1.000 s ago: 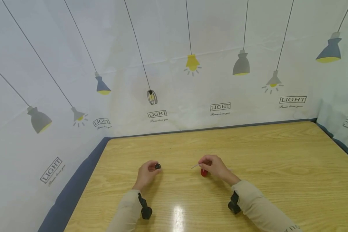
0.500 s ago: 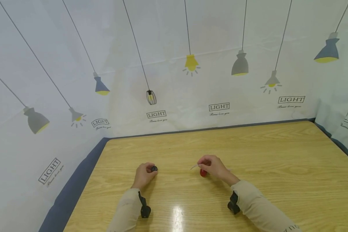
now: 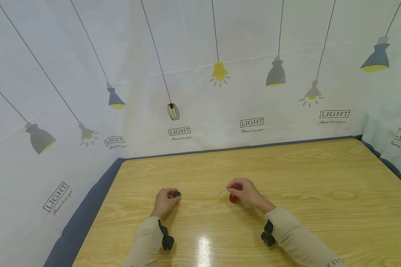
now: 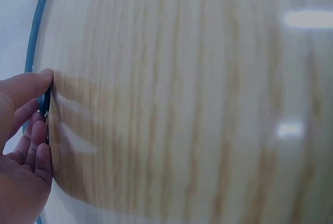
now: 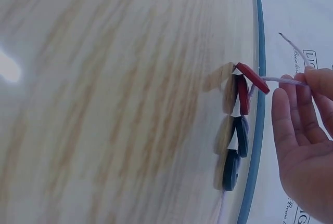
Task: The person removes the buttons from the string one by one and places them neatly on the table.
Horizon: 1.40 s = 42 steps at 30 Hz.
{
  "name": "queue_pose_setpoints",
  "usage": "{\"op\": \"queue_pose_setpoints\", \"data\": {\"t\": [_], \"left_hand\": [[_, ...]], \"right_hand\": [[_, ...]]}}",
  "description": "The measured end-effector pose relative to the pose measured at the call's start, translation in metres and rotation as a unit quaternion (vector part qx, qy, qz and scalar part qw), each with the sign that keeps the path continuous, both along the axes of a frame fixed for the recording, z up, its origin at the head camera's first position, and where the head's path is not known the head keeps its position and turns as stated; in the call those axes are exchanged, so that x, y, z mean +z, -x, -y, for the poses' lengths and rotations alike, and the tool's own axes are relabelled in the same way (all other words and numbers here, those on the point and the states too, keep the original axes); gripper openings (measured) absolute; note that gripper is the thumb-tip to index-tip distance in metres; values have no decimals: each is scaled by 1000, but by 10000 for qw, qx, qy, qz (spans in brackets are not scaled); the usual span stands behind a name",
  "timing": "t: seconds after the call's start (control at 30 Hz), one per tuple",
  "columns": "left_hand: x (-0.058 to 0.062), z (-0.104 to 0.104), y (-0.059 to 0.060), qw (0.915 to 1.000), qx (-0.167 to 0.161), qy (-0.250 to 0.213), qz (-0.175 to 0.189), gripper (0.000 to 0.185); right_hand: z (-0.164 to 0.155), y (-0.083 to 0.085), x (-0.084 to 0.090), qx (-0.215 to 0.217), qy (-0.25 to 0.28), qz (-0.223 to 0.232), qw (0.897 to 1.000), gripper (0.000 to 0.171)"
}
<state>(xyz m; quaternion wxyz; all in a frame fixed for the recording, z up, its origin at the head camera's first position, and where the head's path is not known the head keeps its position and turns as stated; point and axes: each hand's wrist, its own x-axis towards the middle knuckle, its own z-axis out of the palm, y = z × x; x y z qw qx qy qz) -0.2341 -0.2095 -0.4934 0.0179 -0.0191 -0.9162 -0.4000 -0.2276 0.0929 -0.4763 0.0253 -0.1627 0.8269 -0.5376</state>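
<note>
My left hand [image 3: 165, 202] pinches a small black button [image 3: 177, 194] between thumb and fingers, just over the table on the left. Its face is turned up to the head camera; in the left wrist view only the dark edge of the button [image 4: 46, 100] shows. Farther right, my right hand [image 3: 243, 189] pinches a pale string [image 5: 291, 81] near one end, and the free tip sticks out past the fingers. Threaded buttons stand in a row on the string: a tilted red button [image 5: 253, 78], another red one [image 5: 243, 96], and two dark buttons [image 5: 231, 169].
Under both hands lies a wood-grain table [image 3: 287, 170] with a blue edge [image 5: 255, 130] at its border. Behind it hangs a white cloth [image 3: 200, 92] printed with lamps. Black wrist cameras [image 3: 168, 243] sit on both sleeves.
My left hand has moved slightly left and nearer to me, turning the black button so its face shows. The right hand holds the string in nearly the same spot.
</note>
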Motion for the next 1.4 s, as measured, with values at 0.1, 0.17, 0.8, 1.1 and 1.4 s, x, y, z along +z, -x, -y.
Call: {"op": "queue_pose_setpoints", "data": {"t": [0.1,0.17,0.8,1.1,1.4], "left_hand": [[-1,1,0,9998,60,-147,102,33],[0,1,1,9995,95,-253,178,35],[22,-56,-5,9861,-752,-1473,-190,36],[20,-95,-12,9819,-1216,-1450,-114,29],[19,-131,-18,9848,-1014,-1408,-106,20]], "right_hand": [[0,0,0,-1,-26,-21,10000,7],[1,0,0,-1,-34,-24,10000,7],[1,0,1,-5,-1,34,10000,7],[3,0,2,-40,-15,90,10000,7],[4,-1,4,52,147,97,9998,8]]}}
